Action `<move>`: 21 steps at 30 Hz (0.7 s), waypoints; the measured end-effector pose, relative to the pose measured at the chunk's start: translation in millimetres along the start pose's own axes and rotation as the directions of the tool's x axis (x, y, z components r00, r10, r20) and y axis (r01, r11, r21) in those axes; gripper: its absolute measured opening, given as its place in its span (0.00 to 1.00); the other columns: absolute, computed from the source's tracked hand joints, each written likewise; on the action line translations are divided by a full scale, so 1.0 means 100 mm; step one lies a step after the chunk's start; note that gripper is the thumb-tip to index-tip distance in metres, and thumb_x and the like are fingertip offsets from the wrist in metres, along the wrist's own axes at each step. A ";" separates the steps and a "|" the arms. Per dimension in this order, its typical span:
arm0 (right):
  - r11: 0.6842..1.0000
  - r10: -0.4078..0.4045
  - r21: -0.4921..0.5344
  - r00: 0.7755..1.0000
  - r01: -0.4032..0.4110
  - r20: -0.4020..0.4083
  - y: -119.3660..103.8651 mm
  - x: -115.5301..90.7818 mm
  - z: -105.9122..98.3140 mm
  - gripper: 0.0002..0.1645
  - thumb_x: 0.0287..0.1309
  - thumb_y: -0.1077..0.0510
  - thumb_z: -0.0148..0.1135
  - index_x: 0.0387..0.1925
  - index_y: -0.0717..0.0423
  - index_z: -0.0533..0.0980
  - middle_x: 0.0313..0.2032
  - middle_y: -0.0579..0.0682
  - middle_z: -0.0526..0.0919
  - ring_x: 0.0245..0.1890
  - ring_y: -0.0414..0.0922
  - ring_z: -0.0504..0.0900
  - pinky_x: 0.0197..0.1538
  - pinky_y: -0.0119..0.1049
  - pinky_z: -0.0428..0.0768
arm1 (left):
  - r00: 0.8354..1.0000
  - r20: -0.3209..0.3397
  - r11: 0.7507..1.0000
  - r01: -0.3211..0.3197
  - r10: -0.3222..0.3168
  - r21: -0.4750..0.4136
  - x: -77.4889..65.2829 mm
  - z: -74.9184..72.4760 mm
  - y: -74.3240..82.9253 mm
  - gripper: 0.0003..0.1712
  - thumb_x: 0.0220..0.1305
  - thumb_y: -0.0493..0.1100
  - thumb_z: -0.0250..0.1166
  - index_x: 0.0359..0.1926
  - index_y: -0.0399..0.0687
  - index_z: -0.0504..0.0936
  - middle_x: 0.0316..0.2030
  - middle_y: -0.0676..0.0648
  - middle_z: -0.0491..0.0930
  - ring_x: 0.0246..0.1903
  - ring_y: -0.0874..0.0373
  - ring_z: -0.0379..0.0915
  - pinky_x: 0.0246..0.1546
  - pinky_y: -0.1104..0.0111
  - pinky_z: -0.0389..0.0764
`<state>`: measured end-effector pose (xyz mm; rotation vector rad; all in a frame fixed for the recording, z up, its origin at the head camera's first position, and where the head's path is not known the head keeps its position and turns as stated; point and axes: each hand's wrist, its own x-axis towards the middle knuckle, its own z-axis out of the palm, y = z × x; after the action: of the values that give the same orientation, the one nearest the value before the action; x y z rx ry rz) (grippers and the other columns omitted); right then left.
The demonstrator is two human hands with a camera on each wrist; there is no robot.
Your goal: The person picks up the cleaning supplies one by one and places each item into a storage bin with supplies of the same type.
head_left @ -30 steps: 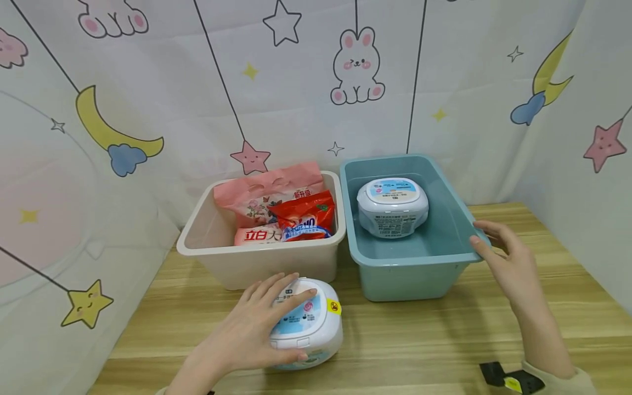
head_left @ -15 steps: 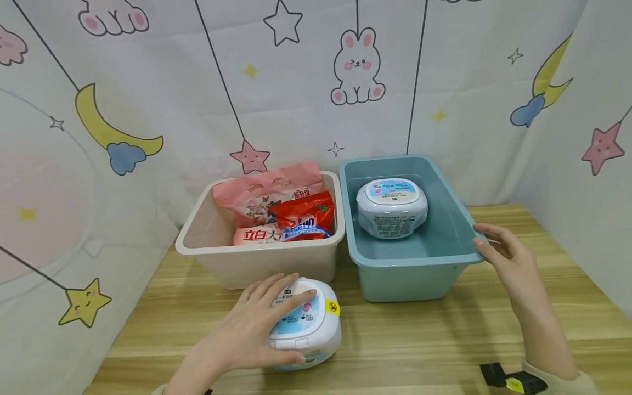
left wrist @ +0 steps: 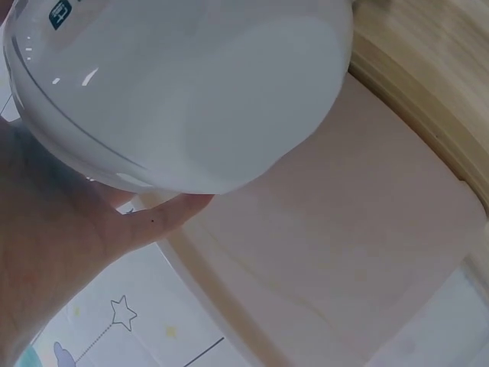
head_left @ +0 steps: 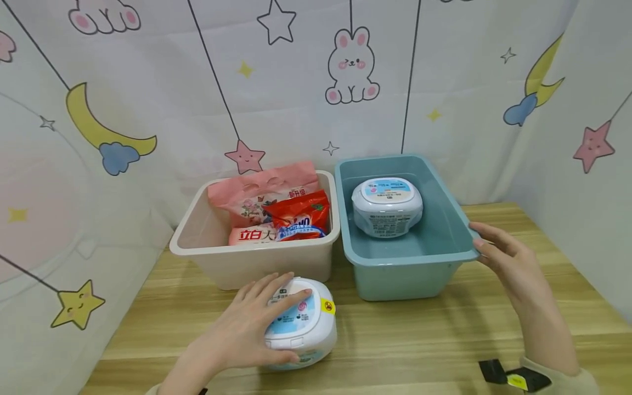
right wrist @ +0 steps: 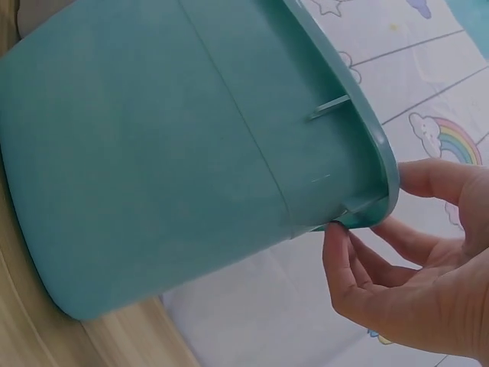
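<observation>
A white lidded tub with a blue printed label and a yellow sticker sits on the wooden table, in front of the cream bin. My left hand grips it from the left, fingers over the lid and thumb along the near side. In the left wrist view the tub's smooth white wall fills the top. At the right, my right hand pinches the near right corner of the blue-green bin. The right wrist view shows fingers under that rim. A similar white tub stands inside this bin.
Left of the blue-green bin is the cream bin, holding a pink bag and a red detergent bag. The two bins stand side by side. A patterned cloth hangs behind and at both sides of the table.
The head view has shifted slightly, moving the scene a little left. My right thumb has slid slightly outward at the bin's rim. My left hand keeps its hold on the tub.
</observation>
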<state>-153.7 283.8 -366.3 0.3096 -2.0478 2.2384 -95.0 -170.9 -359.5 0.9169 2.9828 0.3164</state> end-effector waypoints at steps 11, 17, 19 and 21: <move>0.975 -0.020 0.221 0.993 -0.006 0.118 0.02 0.04 -0.11 0.24 0.68 0.71 0.43 0.63 0.58 0.71 0.56 0.43 0.75 0.51 0.36 0.78 0.52 0.27 0.77 | 1.000 0.021 1.000 -0.001 0.001 0.001 0.01 -0.02 -0.01 0.52 0.44 0.77 0.65 0.70 0.82 0.54 0.73 0.50 0.53 0.70 0.45 0.50 0.63 0.39 0.61; 0.963 -0.034 0.268 0.986 -0.011 0.163 0.02 0.04 -0.14 0.26 0.68 0.73 0.41 0.64 0.60 0.69 0.58 0.44 0.75 0.52 0.38 0.79 0.54 0.27 0.77 | 0.999 0.035 1.000 0.000 0.000 -0.006 0.02 -0.04 -0.01 0.53 0.43 0.75 0.67 0.70 0.82 0.54 0.73 0.50 0.53 0.70 0.44 0.50 0.62 0.39 0.62; 0.964 -0.027 0.266 0.985 -0.019 0.170 0.02 0.04 -0.15 0.26 0.68 0.73 0.41 0.64 0.59 0.69 0.58 0.44 0.75 0.51 0.37 0.80 0.54 0.27 0.76 | 0.999 0.037 1.000 -0.001 0.001 -0.007 0.02 -0.05 -0.01 0.53 0.43 0.75 0.67 0.70 0.82 0.54 0.73 0.49 0.53 0.70 0.43 0.51 0.62 0.40 0.62; 0.963 -0.020 0.269 0.984 -0.028 0.176 0.02 0.04 -0.15 0.27 0.68 0.73 0.41 0.64 0.59 0.69 0.58 0.43 0.75 0.50 0.37 0.80 0.53 0.26 0.76 | 0.999 0.042 1.000 0.001 -0.001 -0.013 0.02 -0.05 -0.02 0.54 0.42 0.74 0.68 0.70 0.82 0.54 0.74 0.49 0.53 0.70 0.43 0.51 0.63 0.39 0.61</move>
<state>-159.7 298.6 -368.3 0.5446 -1.8126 2.5808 -98.2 -171.8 -354.8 0.9090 2.9398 0.3128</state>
